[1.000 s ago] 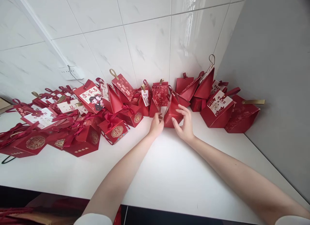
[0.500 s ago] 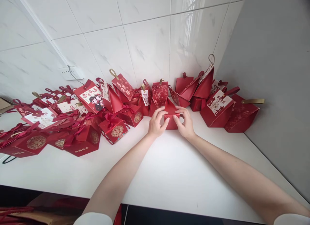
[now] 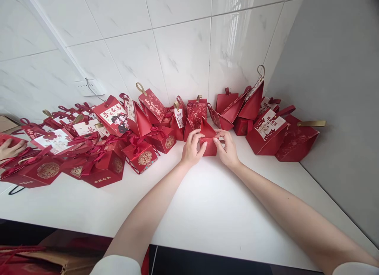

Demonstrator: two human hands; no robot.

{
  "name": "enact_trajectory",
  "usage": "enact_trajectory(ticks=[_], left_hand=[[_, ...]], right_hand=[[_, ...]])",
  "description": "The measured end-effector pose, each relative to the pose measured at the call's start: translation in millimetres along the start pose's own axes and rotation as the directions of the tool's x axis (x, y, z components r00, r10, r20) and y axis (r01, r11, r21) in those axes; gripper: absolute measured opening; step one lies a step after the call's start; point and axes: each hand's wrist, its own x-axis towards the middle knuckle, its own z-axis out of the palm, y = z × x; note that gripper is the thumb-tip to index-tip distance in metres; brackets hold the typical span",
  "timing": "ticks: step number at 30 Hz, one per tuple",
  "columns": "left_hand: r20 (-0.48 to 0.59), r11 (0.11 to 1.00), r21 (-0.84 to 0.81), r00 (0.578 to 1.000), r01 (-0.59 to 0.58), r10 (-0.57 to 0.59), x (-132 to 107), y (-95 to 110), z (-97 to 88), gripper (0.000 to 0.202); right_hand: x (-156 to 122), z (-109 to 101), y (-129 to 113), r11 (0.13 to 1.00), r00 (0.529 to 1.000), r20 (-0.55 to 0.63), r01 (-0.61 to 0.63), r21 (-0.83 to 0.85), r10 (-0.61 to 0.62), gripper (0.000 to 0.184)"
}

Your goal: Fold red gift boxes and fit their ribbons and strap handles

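Observation:
Both hands hold a small red paper gift box that stands on the white table, its pointed top flap raised. My left hand curls round the box's left side, thumb on the front edge and fingers behind. On the opposite side my right hand grips it the same way, its thumb at the front corner. Just behind the box is a red patterned gift box with a gold loop. To the left sits a red box with a ribbon bow and round gold emblem.
Several red boxes with bows crowd the left of the white table. Tagged red boxes stand at right by the grey panel. Another person's hand holds a red box at the left edge. A socket is on the tiled wall.
Another person's hand with a red box has come into view at the left edge. My hands keep their grip on the box; the view has shifted slightly.

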Motion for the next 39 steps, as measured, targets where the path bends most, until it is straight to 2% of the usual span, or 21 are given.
enact_trajectory(ticks=[13, 16, 19, 22, 24, 27, 30, 33, 35, 39], left_hand=[[0.046, 0.999, -0.019, 0.998, 0.043, -0.042, -2, 3, -2.1, 0.027], [0.076, 0.997, -0.047, 0.996, 0.054, -0.050, -3, 1, -2.5, 0.036], [0.157, 0.987, -0.057, 0.978, 0.149, -0.139, -6, -6, -2.2, 0.050], [0.263, 0.966, 0.127, 0.932, 0.224, -0.250, -8, -12, -2.0, 0.033], [0.312, 0.956, 0.224, 0.916, 0.187, -0.252, -7, -13, -2.4, 0.034], [0.312, 0.978, 0.153, 0.932, 0.140, -0.183, 0, -4, -5.0, 0.037], [0.176, 0.978, -0.063, 0.967, 0.198, -0.185, 16, 14, -12.4, 0.040], [0.076, 0.923, -0.301, 0.970, 0.241, -0.229, 32, 33, -25.3, 0.041], [0.061, 0.889, -0.384, 0.967, 0.250, -0.246, 38, 44, -34.5, 0.041], [0.075, 0.857, -0.425, 0.955, 0.290, -0.286, 40, 57, -43.1, 0.044]], right_hand=[[-2, -1, -6, 1.000, 0.999, 0.015, -0.029, 0.004, 0.029, 0.016], [-5, 0, -4, 0.999, 0.999, 0.008, -0.035, 0.001, 0.035, 0.020], [-8, 0, 4, 0.990, 0.989, 0.035, -0.141, -0.005, 0.141, 0.037], [-9, -1, 13, 0.939, 0.940, 0.098, -0.309, -0.155, 0.325, 0.040], [-8, -2, 14, 0.911, 0.923, 0.115, -0.331, -0.247, 0.367, 0.042], [-5, -3, 4, 0.924, 0.944, 0.088, -0.290, -0.249, 0.319, 0.043], [-1, -3, -18, 0.978, 0.988, -0.020, -0.156, -0.142, 0.155, 0.041], [2, -3, -42, 1.000, 0.994, -0.112, 0.016, -0.019, -0.018, 0.046], [2, -3, -54, 0.999, 0.992, -0.122, 0.043, 0.016, -0.041, 0.047], [3, -2, -65, 0.999, 0.990, -0.138, 0.024, 0.030, -0.020, 0.045]])
